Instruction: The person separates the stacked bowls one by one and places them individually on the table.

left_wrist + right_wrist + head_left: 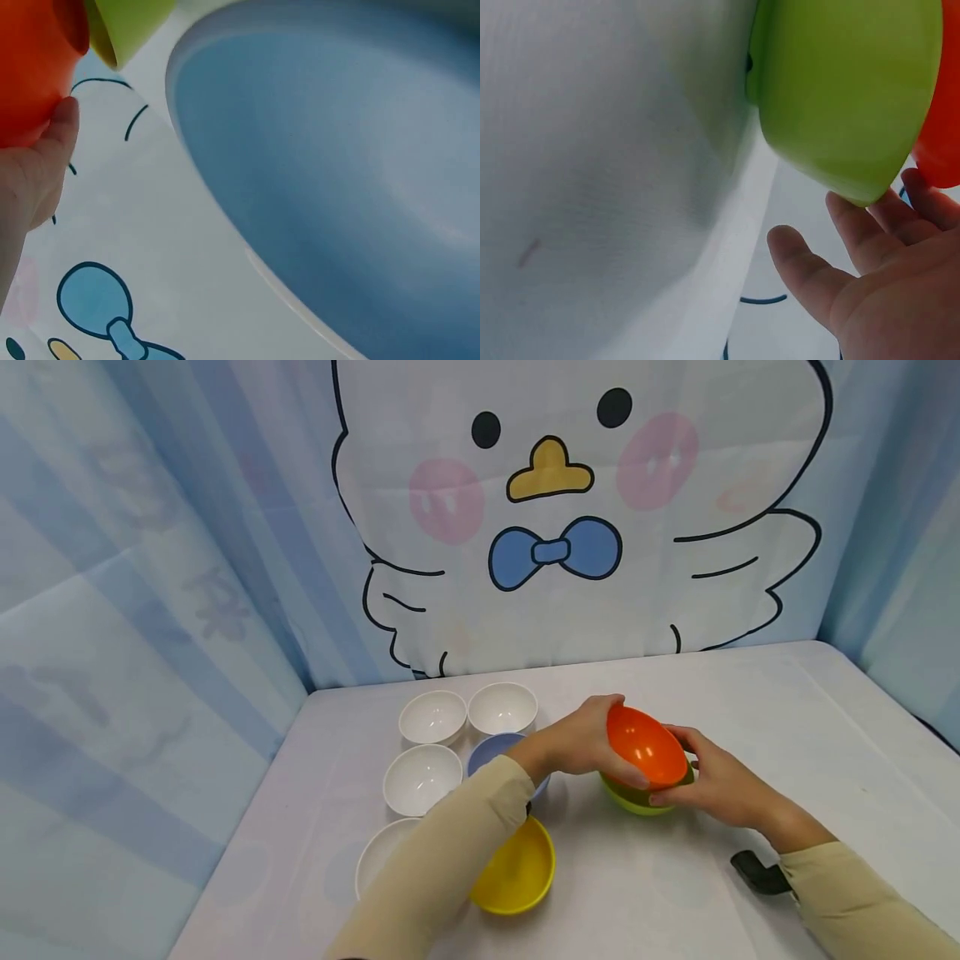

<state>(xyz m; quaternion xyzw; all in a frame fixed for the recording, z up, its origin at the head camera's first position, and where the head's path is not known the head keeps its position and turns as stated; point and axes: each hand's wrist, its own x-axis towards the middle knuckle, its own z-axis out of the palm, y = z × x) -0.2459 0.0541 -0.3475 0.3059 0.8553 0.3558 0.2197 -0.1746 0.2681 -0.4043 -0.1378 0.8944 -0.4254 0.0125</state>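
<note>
My left hand [581,739] grips an orange bowl [649,745] by its left side, thumb in front and fingers behind. The bowl is tilted, its inside facing up and toward me. Directly beneath it is a green bowl [637,805] on the table, partly hidden by the orange one. My right hand [723,783] holds the green bowl's right side, thumb in front and fingers round the back. In the right wrist view, fingertips [843,210] meet the green rim, one fingertip lies by the orange bowl [939,154], and the little finger is apart.
Left of the hands stand several white bowls [433,717], a blue bowl [491,747] and a yellow bowl [517,875]. My left sleeve [442,852] passes over some of them. Behind the white table [795,735] hangs a printed curtain [551,618].
</note>
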